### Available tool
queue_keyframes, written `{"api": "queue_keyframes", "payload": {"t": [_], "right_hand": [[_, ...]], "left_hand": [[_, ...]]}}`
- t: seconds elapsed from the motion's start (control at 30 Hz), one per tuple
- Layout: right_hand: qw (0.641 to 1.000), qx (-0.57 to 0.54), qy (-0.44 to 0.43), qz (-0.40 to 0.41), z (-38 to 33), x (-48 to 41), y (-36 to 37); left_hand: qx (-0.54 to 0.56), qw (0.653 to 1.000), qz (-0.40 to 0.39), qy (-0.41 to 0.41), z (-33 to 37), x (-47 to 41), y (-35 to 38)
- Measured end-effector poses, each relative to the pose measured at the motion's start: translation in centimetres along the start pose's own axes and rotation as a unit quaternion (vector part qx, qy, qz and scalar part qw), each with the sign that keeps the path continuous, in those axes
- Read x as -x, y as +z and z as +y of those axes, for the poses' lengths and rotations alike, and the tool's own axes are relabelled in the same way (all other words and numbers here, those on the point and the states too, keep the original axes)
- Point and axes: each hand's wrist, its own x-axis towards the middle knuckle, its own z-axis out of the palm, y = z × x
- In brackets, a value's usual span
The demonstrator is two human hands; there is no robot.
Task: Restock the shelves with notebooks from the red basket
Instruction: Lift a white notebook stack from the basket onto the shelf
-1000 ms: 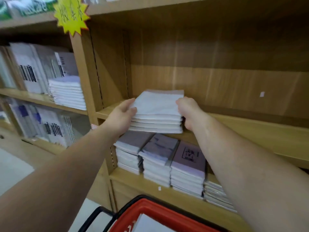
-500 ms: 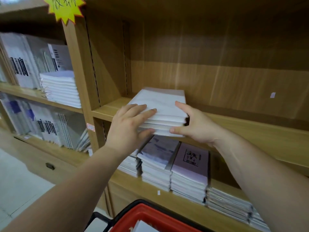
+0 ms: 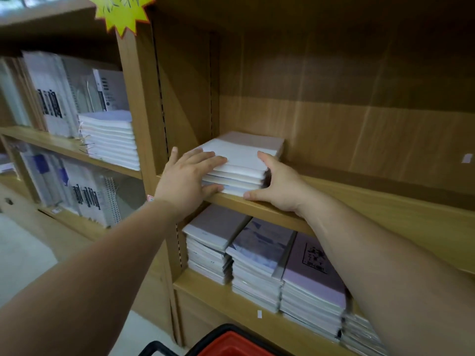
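Observation:
A stack of white notebooks [image 3: 243,160] lies flat at the left end of the middle wooden shelf [image 3: 359,201]. My left hand [image 3: 187,179] rests on the stack's left front corner, fingers spread over the top cover and thumb under the front edge. My right hand [image 3: 277,187] presses against the stack's right side, thumb on the shelf edge. The red basket [image 3: 231,345] with a black rim shows at the bottom edge; its contents are out of view.
Below, the lower shelf [image 3: 231,304] holds several stacks of lilac and white notebooks [image 3: 259,263]. The left bay holds a white stack [image 3: 110,140] and upright packs. A yellow star tag [image 3: 123,11] sits on the upright divider [image 3: 138,98].
The stack has slid further back onto the shelf and now lies fully on it. Both hands stay at its sides. The view has shifted slightly right.

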Motion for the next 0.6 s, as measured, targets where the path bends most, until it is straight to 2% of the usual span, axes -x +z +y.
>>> {"api": "queue_keyframes", "payload": {"t": [0.13,0.23,0.33,0.43,0.53,0.6], "right_hand": [[0.998,0.052,-0.026,0.001,-2.0,-2.9,3.0],[0.999,0.029,-0.018,-0.01,-2.4,-3.7,3.4],[0.991,-0.13,0.029,-0.028,-1.4,-3.9,2.6],[0.953,-0.298,0.05,-0.003,-0.2,-4.8,2.2],[0.923,-0.374,0.088,0.022,-0.3,-5.6,2.2],[0.926,-0.366,0.093,0.016,-0.7,-6.0,2.3]], "left_hand": [[-0.011,0.999,-0.004,-0.044,-3.2,-1.2,-0.3],[-0.008,0.998,0.002,-0.057,-4.2,-1.4,-0.2],[-0.028,0.997,-0.009,-0.073,-4.0,-1.4,-0.2],[-0.009,0.999,-0.013,-0.041,-2.5,-0.9,0.0],[0.091,0.996,-0.023,0.0,-0.1,-0.1,0.6],[0.116,0.993,-0.026,-0.014,0.5,-0.3,1.7]]}}
